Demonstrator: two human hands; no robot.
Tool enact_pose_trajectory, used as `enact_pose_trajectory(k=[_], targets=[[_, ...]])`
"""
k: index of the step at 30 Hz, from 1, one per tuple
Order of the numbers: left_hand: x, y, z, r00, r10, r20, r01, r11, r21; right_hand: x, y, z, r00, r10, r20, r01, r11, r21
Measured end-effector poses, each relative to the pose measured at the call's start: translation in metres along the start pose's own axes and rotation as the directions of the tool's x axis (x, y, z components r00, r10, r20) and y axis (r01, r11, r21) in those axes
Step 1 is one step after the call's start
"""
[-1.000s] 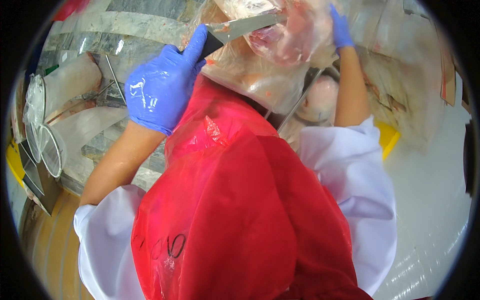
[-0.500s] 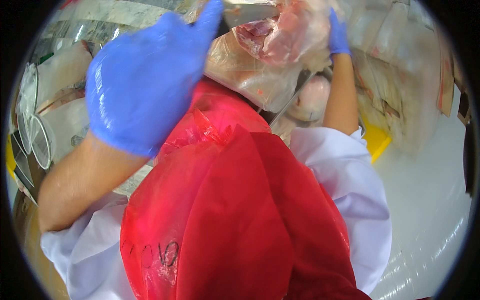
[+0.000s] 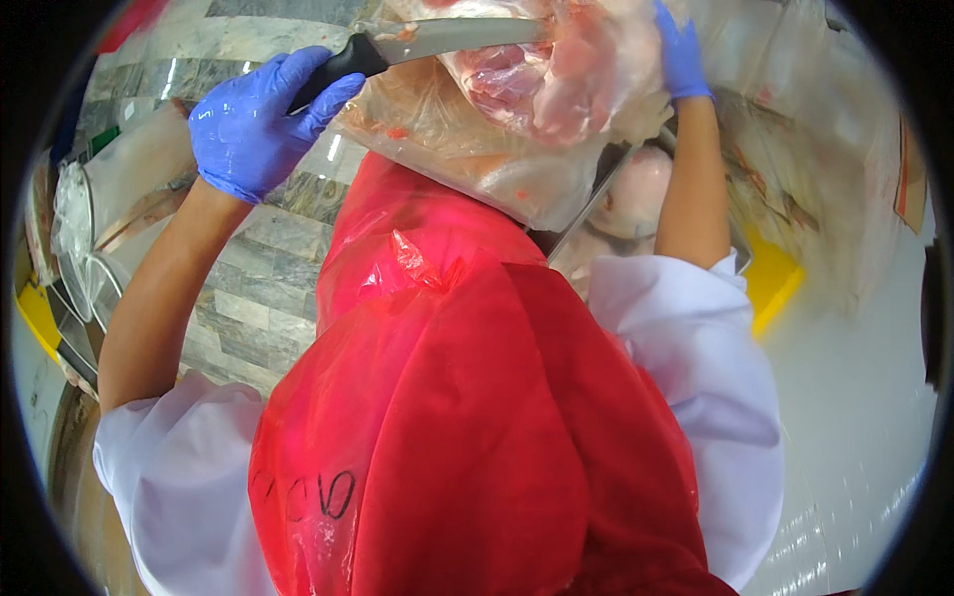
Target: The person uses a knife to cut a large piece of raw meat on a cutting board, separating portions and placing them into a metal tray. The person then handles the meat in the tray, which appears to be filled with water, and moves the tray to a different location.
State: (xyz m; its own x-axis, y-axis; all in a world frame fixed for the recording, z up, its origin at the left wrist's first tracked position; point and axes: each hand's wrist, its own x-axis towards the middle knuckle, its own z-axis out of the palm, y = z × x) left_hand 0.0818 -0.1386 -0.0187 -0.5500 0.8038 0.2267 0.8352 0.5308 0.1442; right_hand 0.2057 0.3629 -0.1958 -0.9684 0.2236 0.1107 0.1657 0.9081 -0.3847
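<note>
My left hand (image 3: 253, 119), in a blue glove, is closed round the black handle of a knife (image 3: 457, 38). Its long blade points right, and the tip lies at a large piece of raw pink meat (image 3: 556, 84). Beneath the meat is a clear plastic sheet (image 3: 467, 164), wet and spotted with small red bits. My right hand (image 3: 682, 55), gloved in blue too, lies against the meat's right side with its fingers stretched out. The upper edge of the picture cuts off part of the meat.
Below the sheet's right corner, a round pale piece of meat (image 3: 634, 194) sits beside a metal edge. Yellow trays (image 3: 775, 278) and plastic-covered stacks (image 3: 795, 179) stand at right. Wire-handled, plastic-wrapped items (image 3: 79, 219) are at left. My red apron (image 3: 477, 397) fills the centre.
My left hand has dropped away from close to the camera and turned, so the knife in it now shows plainly. The right hand stays at the meat's side.
</note>
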Motion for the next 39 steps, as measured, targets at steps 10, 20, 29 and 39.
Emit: enact_pose_trajectory(k=[10, 20, 29, 39], targets=[[0.016, 0.0, 0.073, 0.977, 0.079, 0.196, 0.004, 0.921, -0.39, 0.009, 0.016, -0.002, 0.998, -0.055, 0.026, 0.052, 0.995, 0.079], [-0.009, 0.062, 0.085, 0.886, 0.246, 0.394, -0.02, 0.867, -0.498, -0.007, -0.015, 0.001, 0.99, -0.135, -0.033, 0.116, 0.935, -0.334], [-0.028, 0.019, 0.057, 0.871, 0.082, 0.485, 0.12, 0.921, -0.37, -0.02, -0.242, -0.098, 0.994, -0.102, -0.045, 0.101, 0.995, -0.021], [-0.057, -0.007, 0.058, 0.866, 0.001, 0.5, 0.201, 0.914, -0.351, -0.014, -0.283, -0.078, 0.983, -0.175, 0.052, 0.179, 0.872, -0.456]])
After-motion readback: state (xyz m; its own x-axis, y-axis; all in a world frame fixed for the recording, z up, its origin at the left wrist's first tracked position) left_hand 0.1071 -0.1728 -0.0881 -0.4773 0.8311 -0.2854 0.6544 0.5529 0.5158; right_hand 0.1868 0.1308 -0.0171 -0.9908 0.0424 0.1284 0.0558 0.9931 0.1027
